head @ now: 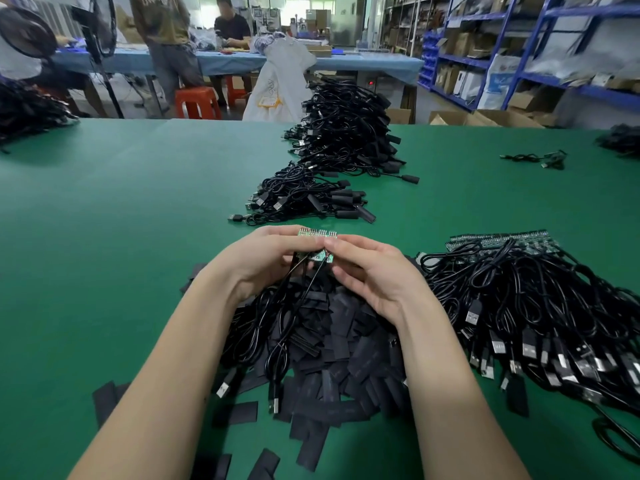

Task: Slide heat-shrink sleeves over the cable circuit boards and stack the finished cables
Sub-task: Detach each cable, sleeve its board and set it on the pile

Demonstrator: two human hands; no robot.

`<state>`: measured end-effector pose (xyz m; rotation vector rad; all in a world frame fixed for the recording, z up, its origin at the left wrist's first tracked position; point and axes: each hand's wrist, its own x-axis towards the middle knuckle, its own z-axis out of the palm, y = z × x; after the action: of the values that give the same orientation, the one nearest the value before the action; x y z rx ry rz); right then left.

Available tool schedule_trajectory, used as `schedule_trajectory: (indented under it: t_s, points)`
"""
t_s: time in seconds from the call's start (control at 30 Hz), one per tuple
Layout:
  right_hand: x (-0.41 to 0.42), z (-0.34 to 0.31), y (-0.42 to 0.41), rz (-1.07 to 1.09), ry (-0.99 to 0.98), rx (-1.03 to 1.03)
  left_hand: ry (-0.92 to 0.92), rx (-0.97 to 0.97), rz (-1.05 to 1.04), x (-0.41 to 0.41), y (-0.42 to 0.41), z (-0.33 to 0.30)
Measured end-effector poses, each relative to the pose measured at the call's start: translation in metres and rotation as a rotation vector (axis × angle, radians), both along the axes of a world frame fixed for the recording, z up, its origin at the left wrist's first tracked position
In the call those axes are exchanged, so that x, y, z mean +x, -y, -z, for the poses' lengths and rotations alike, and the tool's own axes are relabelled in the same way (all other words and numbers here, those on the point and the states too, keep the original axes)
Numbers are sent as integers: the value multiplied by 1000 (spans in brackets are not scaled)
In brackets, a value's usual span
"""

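- Green circuit boards (318, 244), joined in a short strip, sit pinched between both hands above the table's middle.
- Left hand (263, 261) is closed on the strip's left side, fingers curled under, thumb on top.
- Right hand (367, 271) is closed on the strip's right end, fingertips meeting the left hand's.
- Black cables (277, 327) hang from the held boards down between the forearms, USB plugs lying on the surface below.
- Heat-shrink sleeves (339, 362), flat black pieces, lie heaped directly beneath the hands; loose ones are scattered nearer the camera.
- Unsleeved cables (540, 306) with bare board strips are piled just right of the right hand.
- Finished cables (311, 199) are stacked beyond the hands, with a taller stack (346, 129) behind.
- Green table mat (121, 220) is bare on the left.
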<state>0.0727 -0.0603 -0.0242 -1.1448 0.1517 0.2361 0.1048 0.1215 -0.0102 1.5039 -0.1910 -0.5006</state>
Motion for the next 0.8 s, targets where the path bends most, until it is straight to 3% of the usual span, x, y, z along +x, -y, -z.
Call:
schedule_trajectory:
  t_s: [0.2,0.43,0.8]
  points:
    - [2,1,-6,-44,-54,227,-38,-43,16,-4,-1,-4]
    - [0,2,-9,-25,-127,337,-145,-129,-32,-5,4,-4]
    - [0,-2,-5,-21,-136,323,-187,-166,-38,-8,10,-4]
